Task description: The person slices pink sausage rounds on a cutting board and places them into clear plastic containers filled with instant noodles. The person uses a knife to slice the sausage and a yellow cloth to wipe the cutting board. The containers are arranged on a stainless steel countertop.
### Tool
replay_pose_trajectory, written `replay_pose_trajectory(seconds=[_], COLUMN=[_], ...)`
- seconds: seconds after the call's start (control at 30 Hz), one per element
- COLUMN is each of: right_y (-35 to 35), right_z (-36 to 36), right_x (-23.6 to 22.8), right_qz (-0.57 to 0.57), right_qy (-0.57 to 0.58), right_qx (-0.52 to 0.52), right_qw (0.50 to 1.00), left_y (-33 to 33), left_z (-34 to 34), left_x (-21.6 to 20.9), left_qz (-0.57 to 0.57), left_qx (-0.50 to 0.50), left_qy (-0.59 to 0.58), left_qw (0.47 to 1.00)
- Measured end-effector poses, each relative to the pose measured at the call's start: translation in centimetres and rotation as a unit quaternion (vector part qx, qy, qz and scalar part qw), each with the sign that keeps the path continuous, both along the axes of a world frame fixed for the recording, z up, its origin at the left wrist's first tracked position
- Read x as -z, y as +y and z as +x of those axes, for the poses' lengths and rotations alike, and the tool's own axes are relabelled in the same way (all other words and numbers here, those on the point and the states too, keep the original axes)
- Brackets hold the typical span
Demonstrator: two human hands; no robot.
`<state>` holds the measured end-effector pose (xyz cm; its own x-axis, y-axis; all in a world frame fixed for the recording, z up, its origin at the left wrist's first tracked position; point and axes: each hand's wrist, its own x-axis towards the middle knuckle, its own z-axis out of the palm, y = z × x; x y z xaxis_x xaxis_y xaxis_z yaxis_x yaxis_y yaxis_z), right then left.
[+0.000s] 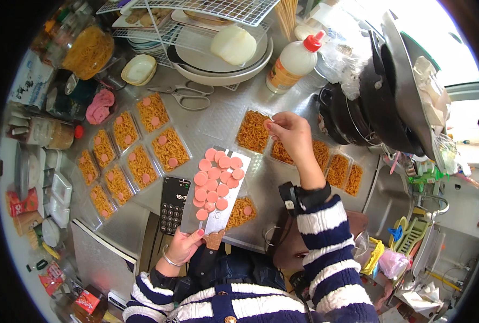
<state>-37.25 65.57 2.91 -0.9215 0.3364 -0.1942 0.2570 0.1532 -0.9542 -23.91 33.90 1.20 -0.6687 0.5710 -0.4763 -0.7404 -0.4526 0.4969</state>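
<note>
- While the left hand (185,246) grips the cleaver (213,222) near its handle, the blade's long axis slants up rightward under pink slices (214,173).
- Right hand (288,132), the nearer, pinches another slice (267,124) at the right edge of the noodle portion (252,132); contact unclear.

L head cam, wide, top-dn

Just beyond the left hand (183,247), a smartphone (173,210) calculator displays legible digits; the held cleaver (232,200) bears marks. Beyond the right hand (292,134), a bottle's orange label (282,77) carries unclear print.
</note>
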Motion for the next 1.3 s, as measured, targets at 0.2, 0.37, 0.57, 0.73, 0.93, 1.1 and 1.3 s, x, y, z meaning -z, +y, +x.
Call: replay_pose_trajectory(seconds=[0.2, 0.37, 0.57, 0.73, 0.93, 1.1, 1.3], right_y=[0.6, 0.4, -2.6, -9.1, -13.8, -13.6, -12.9], right_z=[-2.8, -3.0, -1.8, 3.8, 5.4, 6.4, 6.0], right_x=[5.7, 5.7, 0.5, -5.1, -4.6, -3.7, -4.2], right_qz=[0.033, 0.317, 0.309, 0.232, 0.364, 0.262, 0.131], right_qy=[-0.029, 0.038, 0.112, 0.138, 0.085, 0.07, 0.056], right_qx=[-0.015, -0.03, -0.038, -0.317, -0.272, -0.271, -0.284], right_qw=[0.999, 0.947, 0.944, 0.909, 0.887, 0.924, 0.948], left_y=[0.0, 0.7, 1.6, 2.2, 2.9, 2.6, 2.6], left_z=[0.6, 0.6, 0.6, 0.0, 0.1, 0.6, 0.3], left_x=[0.1, 0.1, 1.1, 1.8, 1.0, 1.7, 1.9], left_qz=[-0.032, -0.011, -0.019, -0.069, -0.104, -0.078, -0.049], left_qx=[-0.017, -0.041, -0.067, -0.034, -0.05, -0.028, -0.067], left_qy=[0.017, -0.006, -0.006, 0.004, 0.054, 0.053, 0.006], left_qw=[0.999, 0.999, 0.998, 0.997, 0.992, 0.995, 0.997])
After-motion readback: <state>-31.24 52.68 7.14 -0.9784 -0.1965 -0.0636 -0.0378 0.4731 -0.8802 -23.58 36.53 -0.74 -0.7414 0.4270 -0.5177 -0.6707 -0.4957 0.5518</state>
